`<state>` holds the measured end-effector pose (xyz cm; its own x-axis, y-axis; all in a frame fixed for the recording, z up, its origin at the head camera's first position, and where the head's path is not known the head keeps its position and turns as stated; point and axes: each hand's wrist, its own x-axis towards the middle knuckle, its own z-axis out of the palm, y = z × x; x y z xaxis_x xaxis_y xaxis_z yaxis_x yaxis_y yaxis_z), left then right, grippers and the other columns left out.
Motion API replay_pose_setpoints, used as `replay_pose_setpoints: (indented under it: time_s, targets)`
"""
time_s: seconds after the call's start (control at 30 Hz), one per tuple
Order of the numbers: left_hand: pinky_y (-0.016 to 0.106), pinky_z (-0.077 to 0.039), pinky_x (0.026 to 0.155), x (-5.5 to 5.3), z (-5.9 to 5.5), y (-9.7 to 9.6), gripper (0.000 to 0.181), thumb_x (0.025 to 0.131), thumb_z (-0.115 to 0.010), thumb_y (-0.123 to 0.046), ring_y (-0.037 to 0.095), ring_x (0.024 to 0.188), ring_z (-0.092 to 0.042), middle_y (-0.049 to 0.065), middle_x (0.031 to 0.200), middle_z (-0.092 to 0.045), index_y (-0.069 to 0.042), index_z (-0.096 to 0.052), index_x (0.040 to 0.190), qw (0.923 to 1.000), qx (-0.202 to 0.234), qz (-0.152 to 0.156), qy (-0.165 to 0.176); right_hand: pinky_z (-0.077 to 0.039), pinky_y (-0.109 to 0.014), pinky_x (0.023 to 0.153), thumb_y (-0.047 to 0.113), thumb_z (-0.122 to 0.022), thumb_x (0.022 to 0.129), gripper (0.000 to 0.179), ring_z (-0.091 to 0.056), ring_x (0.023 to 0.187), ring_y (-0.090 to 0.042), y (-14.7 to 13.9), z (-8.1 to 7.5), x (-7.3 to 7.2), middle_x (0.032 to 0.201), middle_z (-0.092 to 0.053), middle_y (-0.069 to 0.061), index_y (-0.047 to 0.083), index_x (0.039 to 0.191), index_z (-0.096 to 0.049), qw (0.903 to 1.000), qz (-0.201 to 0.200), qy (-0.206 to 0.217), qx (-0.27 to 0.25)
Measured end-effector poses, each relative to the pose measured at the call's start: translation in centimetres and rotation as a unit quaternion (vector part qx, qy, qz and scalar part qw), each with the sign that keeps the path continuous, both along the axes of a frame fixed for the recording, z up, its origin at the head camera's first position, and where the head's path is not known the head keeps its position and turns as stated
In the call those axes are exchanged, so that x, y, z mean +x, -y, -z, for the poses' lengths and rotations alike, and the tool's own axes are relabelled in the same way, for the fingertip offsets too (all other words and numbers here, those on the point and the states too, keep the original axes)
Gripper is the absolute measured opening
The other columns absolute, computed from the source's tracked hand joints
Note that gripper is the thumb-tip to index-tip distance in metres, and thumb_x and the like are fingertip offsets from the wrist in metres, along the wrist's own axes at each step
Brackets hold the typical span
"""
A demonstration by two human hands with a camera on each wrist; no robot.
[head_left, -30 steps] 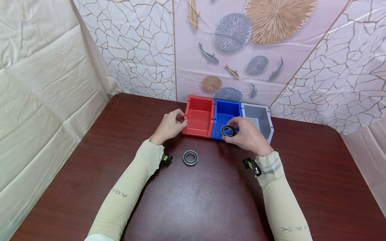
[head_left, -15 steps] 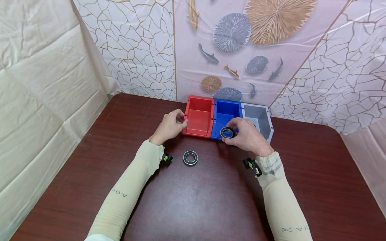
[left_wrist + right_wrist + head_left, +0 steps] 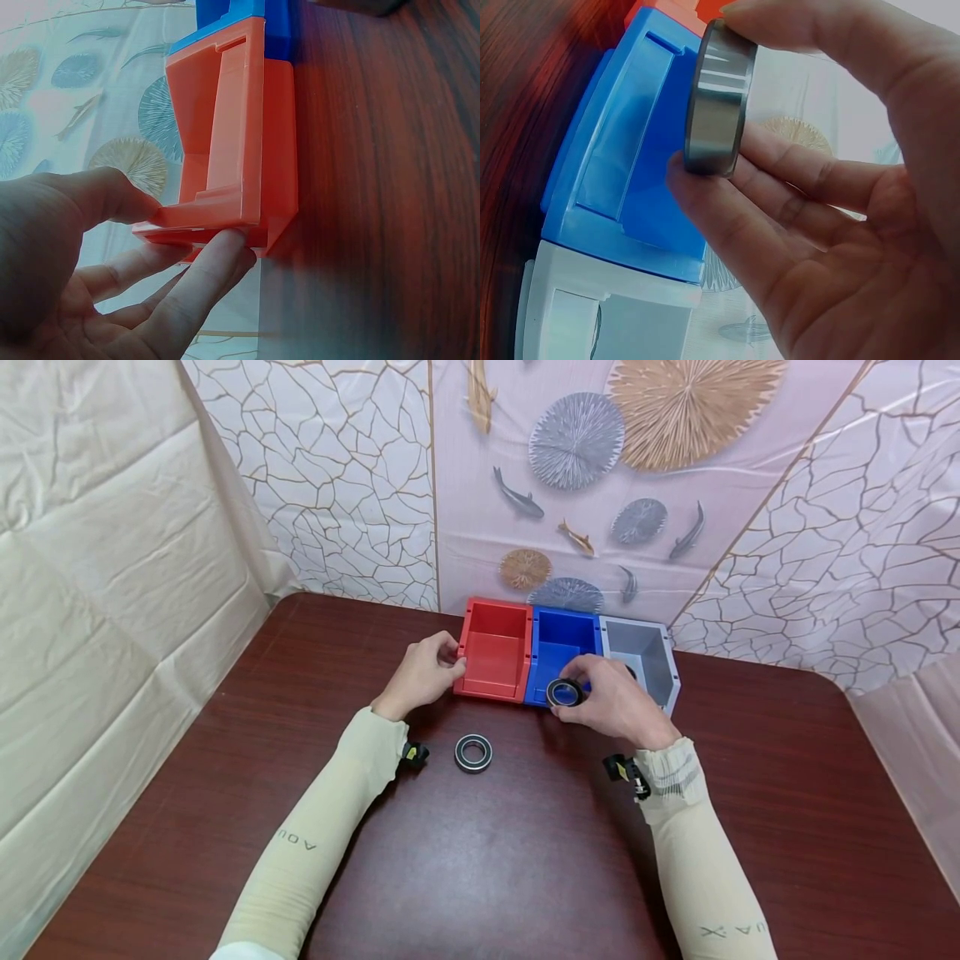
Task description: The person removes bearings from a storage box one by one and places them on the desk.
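Note:
My right hand (image 3: pixel 618 697) pinches a ball bearing (image 3: pixel 565 692) between thumb and fingertips, over the front part of the blue bin (image 3: pixel 558 652). Seen edge-on in the right wrist view, the bearing (image 3: pixel 718 112) shows a shiny steel outer ring. At the left side of the red bin (image 3: pixel 495 664), my left hand (image 3: pixel 425 675) grips the wall; the left wrist view has the thumb on the rim and the fingers outside against it. A second bearing (image 3: pixel 473 753), with black seal and steel rings, lies flat on the table in front of the red bin.
The grey bin (image 3: pixel 648 652) joins the blue one on its right. A dark curved edge (image 3: pixel 632 672) shows inside it, mostly hidden by my right hand. Behind the bins hangs a patterned cloth (image 3: pixel 577 527). The table (image 3: pixel 480 860) is dark brown wood.
My right hand and its bearing have shifted slightly toward me, uncovering a bit more of the dark edge in the grey bin. The left hand and the bearing on the table stay put.

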<state>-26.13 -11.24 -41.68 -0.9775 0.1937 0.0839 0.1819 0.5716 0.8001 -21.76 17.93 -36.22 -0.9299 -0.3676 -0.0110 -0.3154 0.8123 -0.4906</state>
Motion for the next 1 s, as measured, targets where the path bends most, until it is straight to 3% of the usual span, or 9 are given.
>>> replay_pose_setpoints:
  time_s: [1.0]
  targets:
    - [0.038, -0.058, 0.086, 0.19, -0.21, -0.07, 0.018, 0.097, -0.063, -0.02, 0.022, 0.093, -0.069, 0.01, 0.106, -0.071, -0.008, -0.062, 0.112, 1.0, -0.001, 0.0, 0.008, -0.06, -0.043, 0.085, 0.024, -0.085, 0.08, 0.042, -0.066, 0.097, -0.024, 0.06, -0.05, 0.35, 0.107, -0.072, -0.011, 0.006, 0.113, -0.066, 0.9995, -0.02, 0.02, 0.012]
